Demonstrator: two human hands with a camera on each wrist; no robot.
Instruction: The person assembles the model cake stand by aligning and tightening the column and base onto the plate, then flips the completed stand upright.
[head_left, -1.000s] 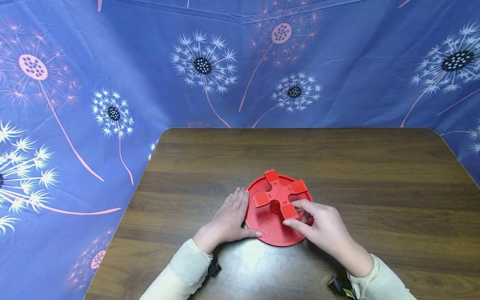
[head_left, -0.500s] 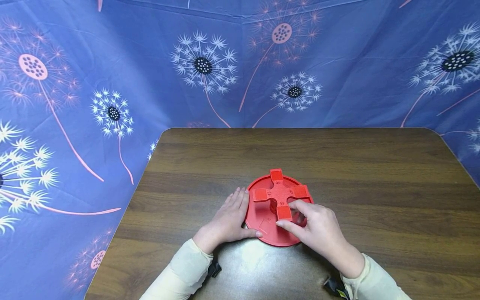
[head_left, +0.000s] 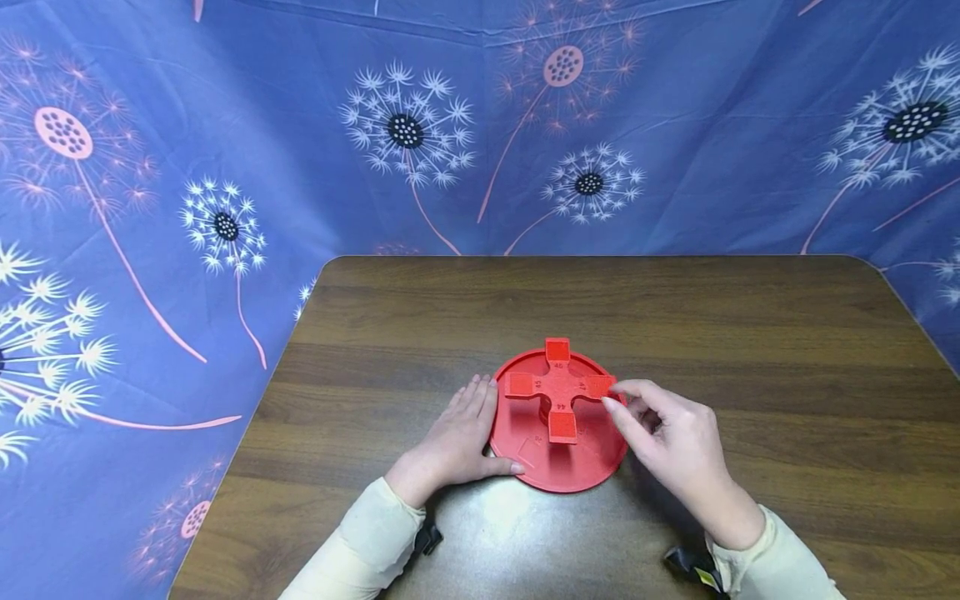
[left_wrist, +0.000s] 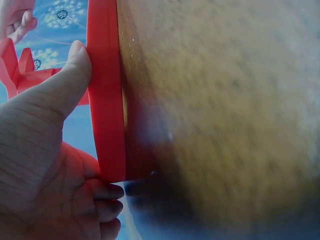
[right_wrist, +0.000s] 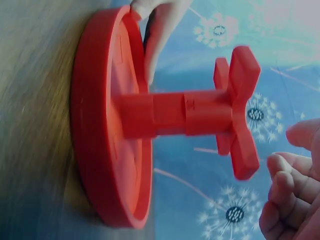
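Note:
A round red base [head_left: 570, 471] with a raised rim lies on the table. From its middle rises a red column [right_wrist: 170, 114] topped by a red four-armed cross [head_left: 559, 387] with small raised numbers. My left hand [head_left: 457, 442] lies along the base's left side, fingers straight, thumb over the near rim. The left wrist view shows that thumb [left_wrist: 70, 82] against the rim [left_wrist: 106, 100]. Beside the cross's right arm is my right hand [head_left: 678, 442], thumb and forefinger parted. In the right wrist view a gap separates its loosely bent fingers [right_wrist: 282, 185] from the cross.
The brown wood-grain table [head_left: 420, 308] has rounded far corners. Behind it and down the left side hangs a blue cloth [head_left: 480, 150] printed with dandelions. Black straps [head_left: 686, 567] sit at both wrists, below pale sleeves [head_left: 776, 558].
The cross has turned slightly clockwise, its near arm swinging left. My right hand has left that near arm and moved right and outward to the right arm. My left hand stays put.

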